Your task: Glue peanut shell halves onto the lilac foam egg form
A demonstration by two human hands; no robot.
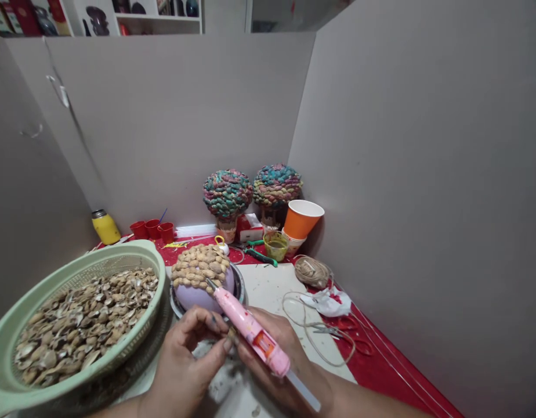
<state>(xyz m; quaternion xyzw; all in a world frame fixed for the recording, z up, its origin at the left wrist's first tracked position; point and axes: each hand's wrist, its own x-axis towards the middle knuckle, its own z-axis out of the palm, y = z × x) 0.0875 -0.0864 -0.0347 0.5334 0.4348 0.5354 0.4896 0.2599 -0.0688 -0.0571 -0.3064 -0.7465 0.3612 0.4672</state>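
Note:
My right hand point(300, 360) is wrapped round a pink hot glue gun point(242, 316), with a clear glue stick point(305, 392) poking from its back end. The nozzle points up and left, in front of a lilac balloon point(194, 297) or ball; whether they touch, I cannot tell. Peanut shells point(201, 264) cover the ball's upper part, and it rests in a dark round bowl point(239, 287). Below the glue gun, my left hand point(181, 360) pinches a small brownish piece, apparently a peanut shell point(232, 335), close against the right fingers.
A green colander point(159, 273) full of shell halves point(94, 313) stands left. Behind are red cups point(152, 228), a yellow bottle point(105, 227), two colourful shell trees point(228, 194), an orange paper cup point(303, 217) and green-handled pliers point(261, 255). Twine point(312, 271) and red scissors point(355, 337) lie right.

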